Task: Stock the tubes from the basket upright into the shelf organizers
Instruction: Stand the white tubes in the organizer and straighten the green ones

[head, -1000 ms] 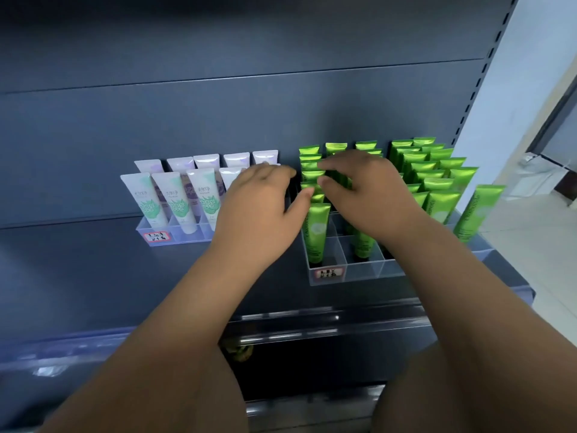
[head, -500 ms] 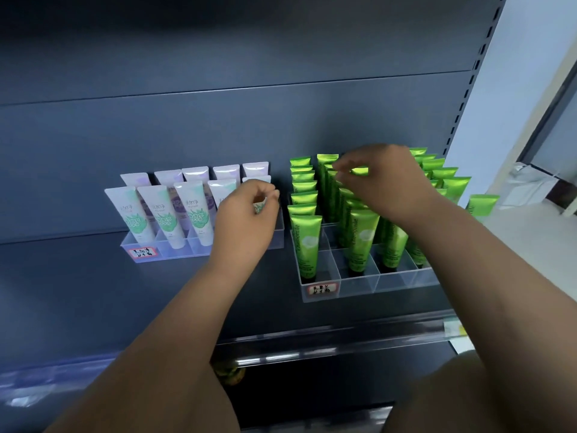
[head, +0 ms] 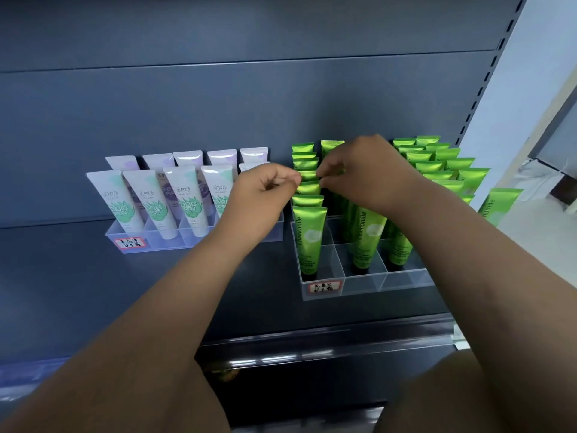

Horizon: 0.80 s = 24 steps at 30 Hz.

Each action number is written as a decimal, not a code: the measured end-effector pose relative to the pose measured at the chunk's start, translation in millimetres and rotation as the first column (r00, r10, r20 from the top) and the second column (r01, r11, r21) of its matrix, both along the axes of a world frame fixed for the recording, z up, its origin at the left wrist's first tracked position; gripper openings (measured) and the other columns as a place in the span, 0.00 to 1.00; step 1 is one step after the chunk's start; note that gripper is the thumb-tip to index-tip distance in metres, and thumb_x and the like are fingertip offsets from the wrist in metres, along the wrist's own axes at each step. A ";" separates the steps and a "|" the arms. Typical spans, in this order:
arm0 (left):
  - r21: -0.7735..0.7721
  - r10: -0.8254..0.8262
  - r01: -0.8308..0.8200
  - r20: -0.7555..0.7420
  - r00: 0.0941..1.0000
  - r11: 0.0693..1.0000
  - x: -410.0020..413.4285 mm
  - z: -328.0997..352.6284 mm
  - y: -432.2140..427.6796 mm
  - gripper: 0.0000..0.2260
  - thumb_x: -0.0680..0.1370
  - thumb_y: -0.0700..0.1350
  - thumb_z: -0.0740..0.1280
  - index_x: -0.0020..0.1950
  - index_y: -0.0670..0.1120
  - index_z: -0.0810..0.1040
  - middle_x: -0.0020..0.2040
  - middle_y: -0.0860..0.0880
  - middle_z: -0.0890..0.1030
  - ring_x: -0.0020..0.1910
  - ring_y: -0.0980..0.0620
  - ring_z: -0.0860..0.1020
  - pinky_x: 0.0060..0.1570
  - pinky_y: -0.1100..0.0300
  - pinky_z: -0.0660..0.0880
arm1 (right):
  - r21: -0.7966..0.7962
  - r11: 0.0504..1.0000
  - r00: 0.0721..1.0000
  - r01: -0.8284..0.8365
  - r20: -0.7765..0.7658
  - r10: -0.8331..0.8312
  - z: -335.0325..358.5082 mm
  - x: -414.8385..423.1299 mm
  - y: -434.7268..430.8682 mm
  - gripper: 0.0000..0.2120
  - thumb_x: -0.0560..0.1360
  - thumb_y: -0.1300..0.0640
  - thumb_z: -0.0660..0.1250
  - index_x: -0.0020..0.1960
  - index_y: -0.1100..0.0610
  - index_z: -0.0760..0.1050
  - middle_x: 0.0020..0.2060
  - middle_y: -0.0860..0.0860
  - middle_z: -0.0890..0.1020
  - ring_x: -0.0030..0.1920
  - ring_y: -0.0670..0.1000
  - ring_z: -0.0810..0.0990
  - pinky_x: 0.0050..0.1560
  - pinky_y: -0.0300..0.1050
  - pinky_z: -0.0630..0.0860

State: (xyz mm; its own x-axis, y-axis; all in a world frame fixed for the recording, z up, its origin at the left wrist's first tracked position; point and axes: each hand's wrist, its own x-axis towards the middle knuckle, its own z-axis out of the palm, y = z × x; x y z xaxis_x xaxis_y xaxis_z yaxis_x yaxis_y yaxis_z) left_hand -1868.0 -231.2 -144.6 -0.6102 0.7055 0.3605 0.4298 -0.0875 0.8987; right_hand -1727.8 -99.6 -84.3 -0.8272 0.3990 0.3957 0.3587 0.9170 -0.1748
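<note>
Shifted right off the white tubes (head: 190, 207), the left hand (head: 265, 195) now meets the right hand (head: 362, 173). Right fingers (head: 331, 167) pinch the crimp of a green tube (head: 307, 175). Left fingers are curled; their grip cannot be determined. Below both hands, green tubes (head: 309, 242) stand upright in a clear organizer (head: 359, 285).

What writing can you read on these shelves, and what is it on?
"Chamomile": running up the green plastic tubes.
"美加净": on the white plastic tubes with green leaf print.
Red-bordered handwritten stickers on the clear plastic organizers: too blurred to read.
Small print on all tubes: too small.
</note>
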 end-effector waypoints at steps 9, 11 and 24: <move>-0.082 -0.013 0.016 0.032 0.999 0.996 -13.0 5.7 -1.7 0.04 0.78 0.41 0.72 0.47 0.46 0.87 0.39 0.48 0.86 0.40 0.39 0.83 0.49 0.37 0.81 | -0.017 1.000 1.000 0.001 -0.021 -0.002 -5.8 -8.8 -0.7 0.05 0.74 0.57 0.72 0.46 0.51 0.87 0.45 0.47 0.87 0.49 0.50 0.83 0.56 0.47 0.78; -0.075 -0.042 0.047 0.069 0.997 0.996 -12.4 7.3 -0.6 0.04 0.79 0.41 0.72 0.47 0.43 0.86 0.38 0.48 0.85 0.38 0.49 0.83 0.50 0.47 0.83 | -0.008 1.000 0.998 0.007 -0.054 -0.008 -6.6 -10.8 -2.3 0.06 0.74 0.57 0.71 0.44 0.52 0.87 0.44 0.48 0.87 0.48 0.50 0.83 0.54 0.47 0.78; -0.066 -0.098 0.099 0.011 0.995 0.993 -21.9 1.5 0.5 0.05 0.77 0.33 0.72 0.50 0.40 0.85 0.40 0.46 0.85 0.37 0.56 0.82 0.47 0.58 0.81 | -0.165 0.984 0.991 0.072 -0.098 -0.089 -6.9 -16.6 -8.5 0.06 0.74 0.58 0.71 0.42 0.52 0.87 0.40 0.45 0.87 0.45 0.45 0.83 0.51 0.43 0.79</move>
State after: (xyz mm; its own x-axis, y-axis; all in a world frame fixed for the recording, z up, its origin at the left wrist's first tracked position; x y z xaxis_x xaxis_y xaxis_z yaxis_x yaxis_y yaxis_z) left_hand -1889.9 -230.6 -143.2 -0.5390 0.7846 0.3063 0.4152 -0.0688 0.9071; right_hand -1744.4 -108.1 -91.1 -0.7470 0.5280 0.4039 0.4021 0.8427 -0.3580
